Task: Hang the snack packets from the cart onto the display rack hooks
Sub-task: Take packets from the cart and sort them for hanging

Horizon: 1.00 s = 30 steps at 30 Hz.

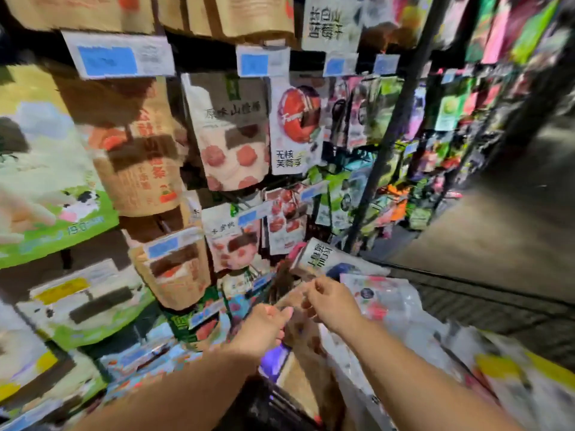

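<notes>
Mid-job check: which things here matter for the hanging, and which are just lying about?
Job: left hand and right hand, pinching the brown packet; cart packets; display rack.
Lying about: blue price labels; green cow box; floor.

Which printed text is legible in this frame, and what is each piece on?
"长白山 蓝莓干": white packet, top row.
"原味山楂", last character blurred: hanging packet with red discs.
"无核": red-circle packet; the line below is uncertain.
Held brown packet: unreadable.
The blue price tags and everything else: too blurred.
</notes>
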Tool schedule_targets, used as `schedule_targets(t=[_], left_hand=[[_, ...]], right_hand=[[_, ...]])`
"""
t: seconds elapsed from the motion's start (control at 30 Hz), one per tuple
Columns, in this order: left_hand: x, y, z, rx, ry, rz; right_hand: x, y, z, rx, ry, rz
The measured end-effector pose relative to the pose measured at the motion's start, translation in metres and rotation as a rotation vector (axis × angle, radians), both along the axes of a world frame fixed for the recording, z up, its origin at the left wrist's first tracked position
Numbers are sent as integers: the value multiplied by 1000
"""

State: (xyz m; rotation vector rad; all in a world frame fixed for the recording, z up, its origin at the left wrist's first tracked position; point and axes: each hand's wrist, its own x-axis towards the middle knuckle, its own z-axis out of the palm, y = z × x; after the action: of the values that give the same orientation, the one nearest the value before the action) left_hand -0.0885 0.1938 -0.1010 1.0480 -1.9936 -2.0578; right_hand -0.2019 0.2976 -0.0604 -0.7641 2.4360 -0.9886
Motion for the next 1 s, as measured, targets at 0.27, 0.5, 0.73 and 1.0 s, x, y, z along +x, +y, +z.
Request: schedule_targets(t=[0.27,0.5,0.73,1.0], left_hand=[[-37,120,-51,-442,-200,-656],[-21,152,-36,-717,-237,-723],[-21,154,-26,-850,-178,-767],[-24,151,-48,-664,-109,-711]], right_hand=[[-38,187,-67,160,6,-393],[-22,273,-96,303,333,-566],[-25,315,-104,580,358,-831],[-34,365,-115,525,-205,-1013]])
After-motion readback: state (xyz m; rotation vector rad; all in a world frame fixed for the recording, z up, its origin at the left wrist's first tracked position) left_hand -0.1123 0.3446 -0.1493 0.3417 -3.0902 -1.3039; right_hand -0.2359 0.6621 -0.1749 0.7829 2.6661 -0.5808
